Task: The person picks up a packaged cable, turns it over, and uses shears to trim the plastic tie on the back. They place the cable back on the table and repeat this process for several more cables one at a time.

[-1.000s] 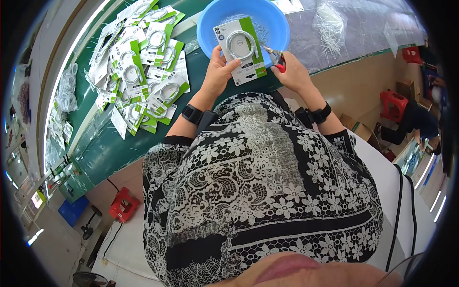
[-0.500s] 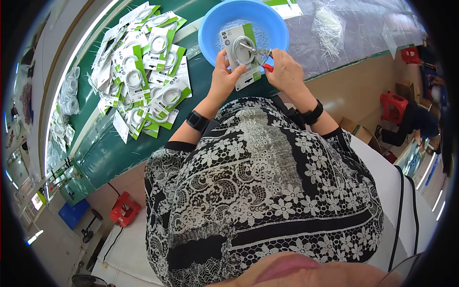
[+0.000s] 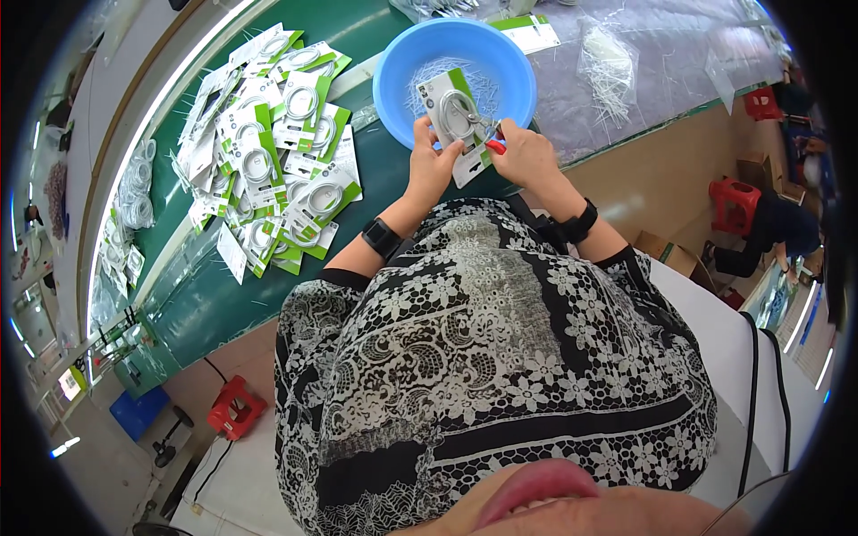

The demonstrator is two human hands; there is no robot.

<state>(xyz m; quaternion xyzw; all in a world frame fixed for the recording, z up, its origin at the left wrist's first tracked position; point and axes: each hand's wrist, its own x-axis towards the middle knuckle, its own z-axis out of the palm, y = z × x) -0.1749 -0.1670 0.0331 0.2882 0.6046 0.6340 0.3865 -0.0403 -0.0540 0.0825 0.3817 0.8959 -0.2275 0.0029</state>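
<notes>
My left hand [image 3: 431, 171] grips the left edge of a white and green card with a coiled white cable [image 3: 450, 109] on it, thumb on the front. My right hand [image 3: 529, 159] is closed round small pliers with red handles [image 3: 496, 146]. Their metal jaws lie against the right side of the coil; whether they bite on anything is too small to tell. The card is held tilted over the near part of a blue basin [image 3: 384, 87], in which many thin white plastic strips [image 3: 438, 71] lie.
A heap of similar carded cables [image 3: 257, 166] covers the green table [image 3: 214, 314] to the left. Right of the basin lie another card [image 3: 534, 37] and a clear bag of white strips [image 3: 609, 76]. Red stools [image 3: 735, 205] and another person [image 3: 776, 219] are at the far right.
Both hands, the card and the pliers sit slightly lower in the picture. The table and heap have shifted a little downward too. The grips are the same.
</notes>
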